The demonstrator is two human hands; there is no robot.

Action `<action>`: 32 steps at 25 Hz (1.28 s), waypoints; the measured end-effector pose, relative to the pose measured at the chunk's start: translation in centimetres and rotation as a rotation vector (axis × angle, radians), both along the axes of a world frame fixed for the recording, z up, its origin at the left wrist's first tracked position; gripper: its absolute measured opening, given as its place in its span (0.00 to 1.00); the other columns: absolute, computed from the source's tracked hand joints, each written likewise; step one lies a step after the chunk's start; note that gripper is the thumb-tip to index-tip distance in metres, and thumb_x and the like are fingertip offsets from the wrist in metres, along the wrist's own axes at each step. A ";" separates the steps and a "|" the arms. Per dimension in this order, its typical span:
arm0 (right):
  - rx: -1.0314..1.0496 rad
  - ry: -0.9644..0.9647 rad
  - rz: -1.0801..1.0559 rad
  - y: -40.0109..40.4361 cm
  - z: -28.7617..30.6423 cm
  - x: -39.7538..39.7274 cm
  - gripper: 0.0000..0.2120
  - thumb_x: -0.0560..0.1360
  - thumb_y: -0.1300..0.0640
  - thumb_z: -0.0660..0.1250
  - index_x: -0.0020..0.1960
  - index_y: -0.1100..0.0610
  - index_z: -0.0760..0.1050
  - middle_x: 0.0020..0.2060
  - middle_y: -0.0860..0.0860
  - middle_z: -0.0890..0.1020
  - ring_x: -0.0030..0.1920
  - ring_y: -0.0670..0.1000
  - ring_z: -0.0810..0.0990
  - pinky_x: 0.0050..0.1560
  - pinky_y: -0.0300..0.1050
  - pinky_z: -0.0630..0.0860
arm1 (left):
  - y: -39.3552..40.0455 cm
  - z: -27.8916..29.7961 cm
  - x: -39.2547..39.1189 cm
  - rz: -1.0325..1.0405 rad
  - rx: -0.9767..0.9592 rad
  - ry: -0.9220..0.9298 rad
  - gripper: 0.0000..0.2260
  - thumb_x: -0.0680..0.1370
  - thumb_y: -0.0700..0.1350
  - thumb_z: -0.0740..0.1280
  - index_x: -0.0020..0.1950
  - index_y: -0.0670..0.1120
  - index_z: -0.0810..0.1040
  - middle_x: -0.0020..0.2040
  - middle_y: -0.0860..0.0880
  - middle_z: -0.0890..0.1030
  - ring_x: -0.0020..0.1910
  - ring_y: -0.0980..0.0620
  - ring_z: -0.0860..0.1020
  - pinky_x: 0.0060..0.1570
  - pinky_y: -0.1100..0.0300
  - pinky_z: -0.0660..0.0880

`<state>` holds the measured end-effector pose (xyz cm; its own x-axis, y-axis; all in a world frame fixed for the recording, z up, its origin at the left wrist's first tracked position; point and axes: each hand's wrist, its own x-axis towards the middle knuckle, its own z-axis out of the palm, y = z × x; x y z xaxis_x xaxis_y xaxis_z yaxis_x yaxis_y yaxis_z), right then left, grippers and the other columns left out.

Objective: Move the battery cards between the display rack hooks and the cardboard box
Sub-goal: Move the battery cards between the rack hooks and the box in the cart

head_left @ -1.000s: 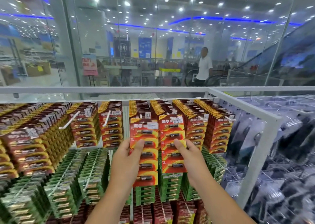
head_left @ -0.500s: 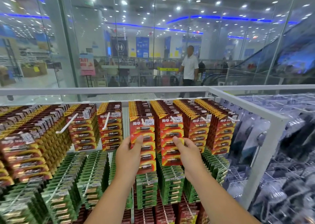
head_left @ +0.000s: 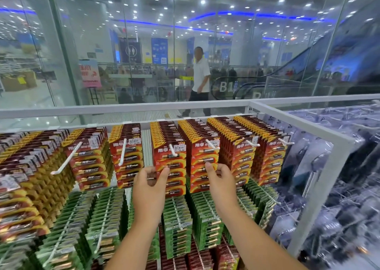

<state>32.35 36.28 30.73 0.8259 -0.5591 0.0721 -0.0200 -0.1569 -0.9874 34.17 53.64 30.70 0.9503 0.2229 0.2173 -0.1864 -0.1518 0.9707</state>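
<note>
Glass-fronted shop, packed white display rack (head_left: 320, 130), left hand (head_left: 151, 184) and right hand (head_left: 221, 180) each pinching red battery cards (head_left: 169, 162).

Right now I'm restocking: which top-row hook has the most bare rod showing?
The far-left white hook: a long bare rod juts out past its cards, while the other hooks show only short tips.

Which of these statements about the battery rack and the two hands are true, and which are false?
1. Both hands hold red cards. True: the left hand and the right hand each grip red cards hanging on hooks.
2. The green cards hang above the red ones. False: they hang below.
3. A cardboard box stands between the hands. False: no box is in view.
4. A person walks behind the glass. True.
</note>
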 end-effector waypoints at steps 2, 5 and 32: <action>-0.119 0.027 -0.023 0.1 -0.5 -0.1 0.22 0.81 0.39 0.64 0.66 0.53 0.75 0.58 0.48 0.79 0.57 0.49 0.78 0.57 0.48 0.79 | 0.5 -0.4 -0.1 0.000 0.037 0.016 0.12 0.79 0.55 0.72 0.58 0.52 0.76 0.57 0.51 0.78 0.49 0.61 0.77 0.42 0.65 0.72; -0.160 0.042 -0.030 0.3 -0.6 -1.1 0.28 0.81 0.39 0.65 0.75 0.54 0.71 0.67 0.49 0.75 0.64 0.50 0.76 0.66 0.51 0.76 | 1.0 -1.1 -0.9 0.004 0.107 0.032 0.18 0.79 0.56 0.72 0.65 0.52 0.74 0.62 0.52 0.76 0.54 0.54 0.79 0.49 0.57 0.75; 0.169 0.479 -0.305 -34.8 -18.6 -42.6 0.21 0.82 0.47 0.68 0.70 0.56 0.73 0.59 0.50 0.79 0.57 0.51 0.78 0.47 0.42 0.74 | -32.8 -16.8 -34.0 -0.395 0.302 0.306 0.18 0.79 0.53 0.72 0.66 0.50 0.73 0.61 0.52 0.73 0.54 0.52 0.77 0.50 0.60 0.71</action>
